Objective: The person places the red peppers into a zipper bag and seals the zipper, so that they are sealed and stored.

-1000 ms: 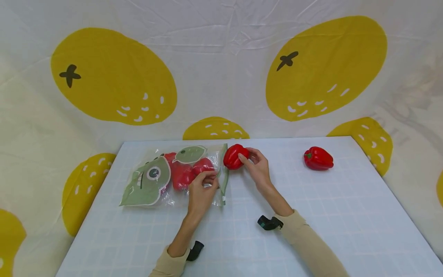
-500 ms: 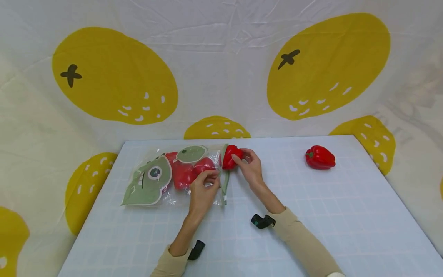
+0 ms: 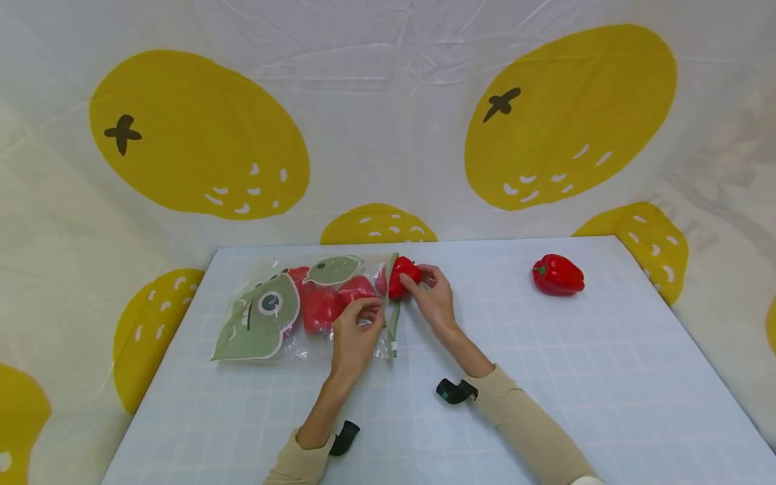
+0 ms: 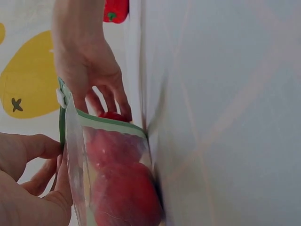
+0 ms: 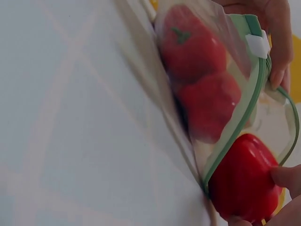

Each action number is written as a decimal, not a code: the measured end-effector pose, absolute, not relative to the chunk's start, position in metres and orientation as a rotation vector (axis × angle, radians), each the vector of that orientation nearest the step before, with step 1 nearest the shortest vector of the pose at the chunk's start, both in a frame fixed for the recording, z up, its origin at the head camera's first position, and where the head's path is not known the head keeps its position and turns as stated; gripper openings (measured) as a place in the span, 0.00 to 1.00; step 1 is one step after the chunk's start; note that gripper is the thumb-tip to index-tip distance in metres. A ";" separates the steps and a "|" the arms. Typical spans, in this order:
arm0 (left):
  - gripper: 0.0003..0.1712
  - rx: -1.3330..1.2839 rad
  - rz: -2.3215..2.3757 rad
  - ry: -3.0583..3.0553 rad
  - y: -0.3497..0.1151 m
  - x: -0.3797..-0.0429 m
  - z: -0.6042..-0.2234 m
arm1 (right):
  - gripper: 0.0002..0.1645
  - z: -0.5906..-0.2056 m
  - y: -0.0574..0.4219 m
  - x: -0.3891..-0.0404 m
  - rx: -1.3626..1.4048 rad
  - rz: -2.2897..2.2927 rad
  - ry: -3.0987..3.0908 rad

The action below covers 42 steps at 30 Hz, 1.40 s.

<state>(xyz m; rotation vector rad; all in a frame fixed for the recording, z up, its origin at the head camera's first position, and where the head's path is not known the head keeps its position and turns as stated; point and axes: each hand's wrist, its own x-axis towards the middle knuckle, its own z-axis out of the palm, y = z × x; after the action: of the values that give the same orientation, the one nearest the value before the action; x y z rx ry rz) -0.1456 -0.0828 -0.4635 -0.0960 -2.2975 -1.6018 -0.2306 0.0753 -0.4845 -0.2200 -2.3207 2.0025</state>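
Note:
A clear zip bag (image 3: 309, 347) with green animal prints lies on its side, several red bell peppers (image 3: 321, 310) inside it. My left hand (image 3: 356, 337) pinches the upper edge of the bag's mouth and holds it raised. My right hand (image 3: 433, 296) grips another red bell pepper (image 5: 247, 183) between thumb and fingers, right at the open mouth. In the right wrist view the green zip edge (image 5: 240, 115) curves across the pepper's near side, and a white slider (image 5: 257, 45) sits at the upper end. The left wrist view shows this pepper mostly hidden behind the green edge.
One more red bell pepper (image 3: 559, 275) lies apart at the back right of the table (image 3: 545, 377), which has a pale checked cover. A white cloth (image 3: 388, 135) with big yellow fruit prints hangs behind the table.
My right hand has moved left with the bell pepper, from beside the bag to partly inside its mouth. My left hand has stayed on the bag's edge.

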 end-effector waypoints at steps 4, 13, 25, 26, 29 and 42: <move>0.13 -0.086 -1.611 -2.311 -0.082 -0.145 -0.463 | 0.33 -0.484 0.072 -0.229 -0.210 1.956 -2.354; 0.13 -0.079 -1.618 -2.321 -0.081 -0.146 -0.462 | 0.27 -0.486 0.064 -0.224 -0.127 1.885 -2.379; 0.13 -0.101 -1.626 -2.304 -0.082 -0.147 -0.462 | 0.23 -0.483 0.063 -0.225 0.027 1.826 -2.420; 0.13 -0.099 -1.620 -2.309 -0.082 -0.147 -0.462 | 0.22 -0.483 0.063 -0.226 0.041 1.821 -2.427; 0.12 -0.104 -1.616 -2.306 -0.082 -0.147 -0.461 | 0.22 -0.483 0.064 -0.228 0.086 1.827 -2.450; 0.11 -0.150 -1.627 -2.279 -0.085 -0.147 -0.462 | 0.19 -0.477 0.064 -0.233 0.320 1.807 -2.489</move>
<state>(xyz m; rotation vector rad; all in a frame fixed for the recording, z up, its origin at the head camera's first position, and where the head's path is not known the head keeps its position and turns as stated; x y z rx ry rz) -0.1470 -0.0853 -0.4617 -0.1504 -2.2785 -1.6273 -0.2326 0.0639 -0.4773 0.3195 -2.4893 1.8065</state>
